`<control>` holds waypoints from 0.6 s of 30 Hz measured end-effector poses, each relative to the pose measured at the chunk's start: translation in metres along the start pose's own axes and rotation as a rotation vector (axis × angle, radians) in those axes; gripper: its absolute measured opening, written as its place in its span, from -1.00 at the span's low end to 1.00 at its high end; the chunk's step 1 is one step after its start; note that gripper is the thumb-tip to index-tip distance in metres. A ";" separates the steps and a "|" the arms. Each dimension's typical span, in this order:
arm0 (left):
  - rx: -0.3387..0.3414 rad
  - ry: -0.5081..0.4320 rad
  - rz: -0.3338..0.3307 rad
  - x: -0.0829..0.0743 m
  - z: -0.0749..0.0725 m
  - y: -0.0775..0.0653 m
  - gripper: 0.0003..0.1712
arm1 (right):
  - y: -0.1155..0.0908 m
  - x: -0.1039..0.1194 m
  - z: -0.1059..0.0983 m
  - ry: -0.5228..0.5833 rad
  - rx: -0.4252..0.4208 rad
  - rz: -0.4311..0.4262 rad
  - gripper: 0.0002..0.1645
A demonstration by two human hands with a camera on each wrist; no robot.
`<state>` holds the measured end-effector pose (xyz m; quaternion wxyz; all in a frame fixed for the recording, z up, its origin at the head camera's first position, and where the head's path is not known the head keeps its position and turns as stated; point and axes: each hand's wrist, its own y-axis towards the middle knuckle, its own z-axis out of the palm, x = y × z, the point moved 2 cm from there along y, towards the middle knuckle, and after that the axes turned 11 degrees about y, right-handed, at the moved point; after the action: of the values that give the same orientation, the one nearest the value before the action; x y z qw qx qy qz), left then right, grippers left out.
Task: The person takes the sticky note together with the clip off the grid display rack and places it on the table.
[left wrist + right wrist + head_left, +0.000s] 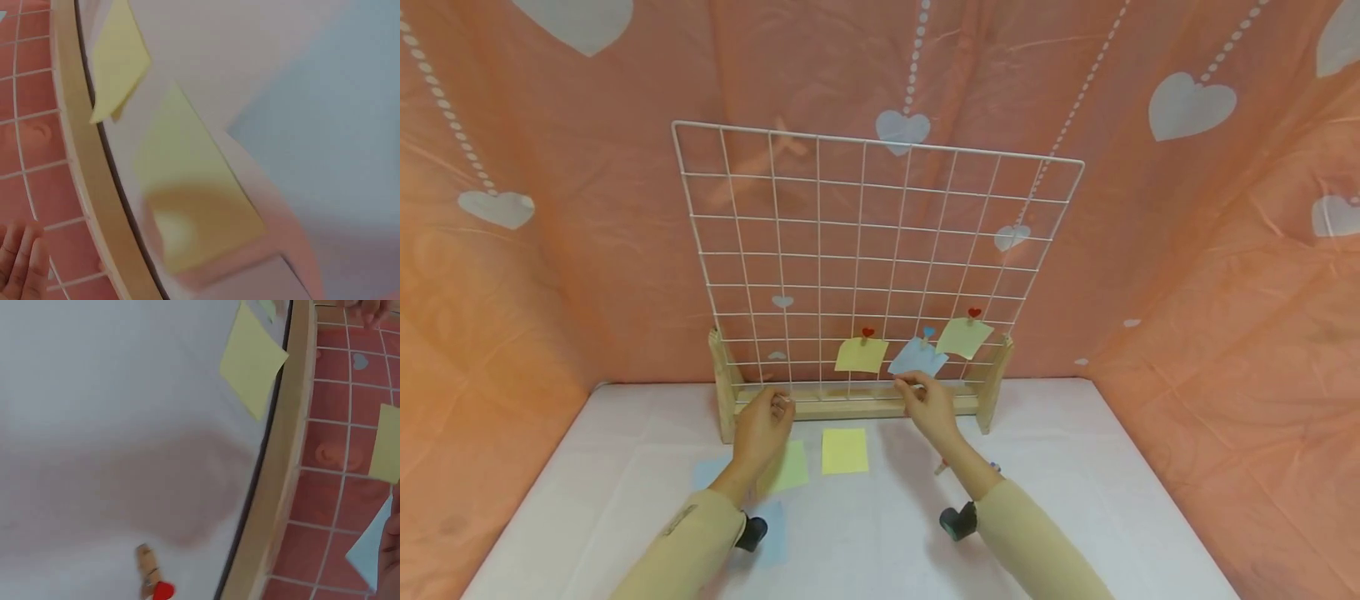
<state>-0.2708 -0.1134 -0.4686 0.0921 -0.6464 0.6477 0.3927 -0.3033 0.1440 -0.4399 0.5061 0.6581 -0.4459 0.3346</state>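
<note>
A blue sticky note (917, 358) hangs low on the white wire grid (857, 225) from a small blue heart clip (928, 332). My right hand (929, 410) pinches its lower left corner; in the right wrist view fingers overlap the blue paper (369, 550). To its left, a yellow note (861, 356) hangs from a red heart clip (868, 332). A pale green note (964, 337) under another red heart clip (974, 312) hangs to the right. My left hand (763, 427), fingers loosely bent, is at the grid's lower left, with no note visible in it.
Wooden feet and a bar (850, 408) hold the grid up on the white-covered table (647, 467). A yellow note (845, 451), a green note (787, 467) and blue notes (772, 533) lie in front. A wooden clip with a red heart (150, 569) lies beneath my right forearm.
</note>
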 end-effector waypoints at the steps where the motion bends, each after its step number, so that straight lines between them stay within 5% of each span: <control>1: -0.012 -0.004 0.000 -0.002 0.001 0.001 -0.79 | 0.002 0.002 0.002 -0.008 0.001 -0.007 -0.76; 7: -0.060 -0.049 -0.015 -0.014 0.002 0.009 -0.79 | 0.012 0.012 0.009 -0.047 -0.028 -0.028 -0.75; 18: -0.035 -0.165 -0.034 -0.042 0.008 0.026 -0.75 | 0.029 0.030 0.020 -0.010 -0.081 -0.110 -0.77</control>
<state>-0.2916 -0.0800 -0.4380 0.1405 -0.6241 0.6200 0.4542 -0.3196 0.1149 -0.4079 0.5479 0.6620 -0.4249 0.2848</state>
